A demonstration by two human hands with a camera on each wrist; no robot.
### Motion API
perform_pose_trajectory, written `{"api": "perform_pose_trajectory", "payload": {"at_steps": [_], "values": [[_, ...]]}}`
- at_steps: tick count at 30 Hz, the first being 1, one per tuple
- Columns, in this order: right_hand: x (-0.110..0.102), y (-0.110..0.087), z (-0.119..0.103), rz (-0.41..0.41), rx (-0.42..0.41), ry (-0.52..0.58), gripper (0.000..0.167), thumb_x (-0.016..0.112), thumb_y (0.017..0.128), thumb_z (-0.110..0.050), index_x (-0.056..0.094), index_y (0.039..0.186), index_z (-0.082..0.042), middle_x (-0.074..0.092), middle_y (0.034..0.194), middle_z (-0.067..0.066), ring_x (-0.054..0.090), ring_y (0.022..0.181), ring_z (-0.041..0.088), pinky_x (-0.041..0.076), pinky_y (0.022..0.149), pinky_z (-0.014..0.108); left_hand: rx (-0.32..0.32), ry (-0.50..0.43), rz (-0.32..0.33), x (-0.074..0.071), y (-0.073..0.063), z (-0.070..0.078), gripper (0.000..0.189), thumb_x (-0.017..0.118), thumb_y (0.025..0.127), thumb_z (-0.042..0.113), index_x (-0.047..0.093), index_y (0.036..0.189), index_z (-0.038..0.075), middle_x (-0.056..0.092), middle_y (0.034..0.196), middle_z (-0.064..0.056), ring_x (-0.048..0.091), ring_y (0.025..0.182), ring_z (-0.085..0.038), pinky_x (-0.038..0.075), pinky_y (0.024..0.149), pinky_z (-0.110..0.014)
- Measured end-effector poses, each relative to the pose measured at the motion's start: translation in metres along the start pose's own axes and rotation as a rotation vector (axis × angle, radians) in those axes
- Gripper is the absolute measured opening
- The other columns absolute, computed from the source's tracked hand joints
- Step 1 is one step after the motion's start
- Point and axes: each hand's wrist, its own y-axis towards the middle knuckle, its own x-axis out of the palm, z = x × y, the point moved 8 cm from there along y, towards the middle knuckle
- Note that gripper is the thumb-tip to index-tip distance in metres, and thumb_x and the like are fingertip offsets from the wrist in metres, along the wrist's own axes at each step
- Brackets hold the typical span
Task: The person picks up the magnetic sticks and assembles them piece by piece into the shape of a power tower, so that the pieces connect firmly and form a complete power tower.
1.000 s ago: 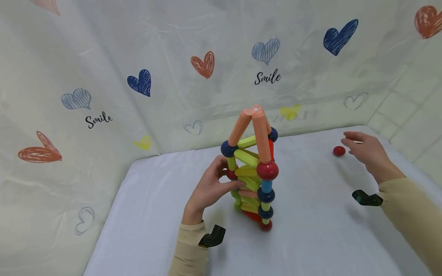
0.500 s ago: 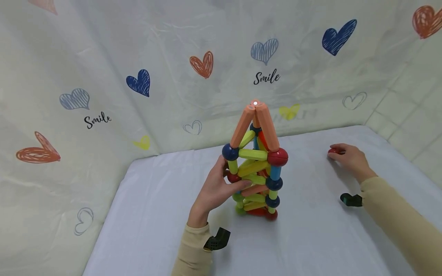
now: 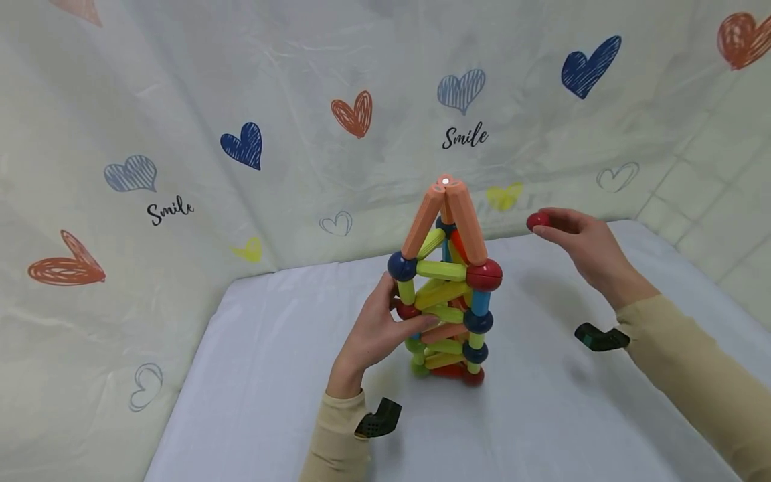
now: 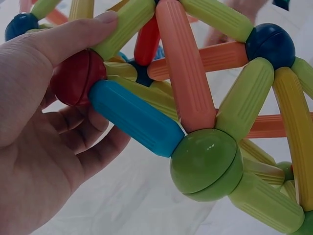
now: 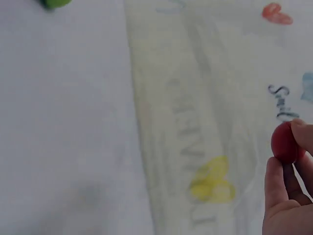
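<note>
A tall tower of coloured building sticks and balls [image 3: 442, 271] stands on the white cloth. Three orange sticks lean together into a peak at its top. My left hand [image 3: 376, 331] grips its left side, the thumb lying along a yellow-green stick. In the left wrist view a red ball [image 4: 78, 77] sits between thumb and fingers, joined to a blue stick [image 4: 137, 117] that runs to a green ball [image 4: 207, 164]. To the right of the tower and apart from it, my right hand [image 3: 593, 251] pinches a loose red ball [image 3: 538, 221] in the air, also seen in the right wrist view [image 5: 284, 143].
A white cloth [image 3: 289, 335] covers the table. Behind it hangs a pale sheet [image 3: 289, 167] printed with hearts and the word "Smile". A dark wrist camera [image 3: 378, 418] sits at the left cuff, another dark camera [image 3: 601, 337] at the right.
My right hand has taken the red ball from the cloth and raised it leftward towards the tower. The tower turned and straightened in my left hand's grip, then stayed still over the last half second.
</note>
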Motion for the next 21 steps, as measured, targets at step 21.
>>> {"api": "perform_pose_trajectory", "payload": {"at_steps": [21], "values": [[0.022, -0.105, -0.269, -0.159, -0.568, 0.037, 0.039, 0.061, 0.097, -0.019, 0.057, 0.136, -0.019, 0.058, 0.13, 0.005, 0.053, 0.117, 0.024, 0.05, 0.084, 0.015, 0.11, -0.27, -0.074, -0.031, -0.012, -0.006, 0.024, 0.064, 0.092, 0.0, 0.062, 0.116, 0.003, 0.062, 0.113, -0.012, 0.061, 0.103, -0.039, 0.051, 0.094, -0.045]]}}
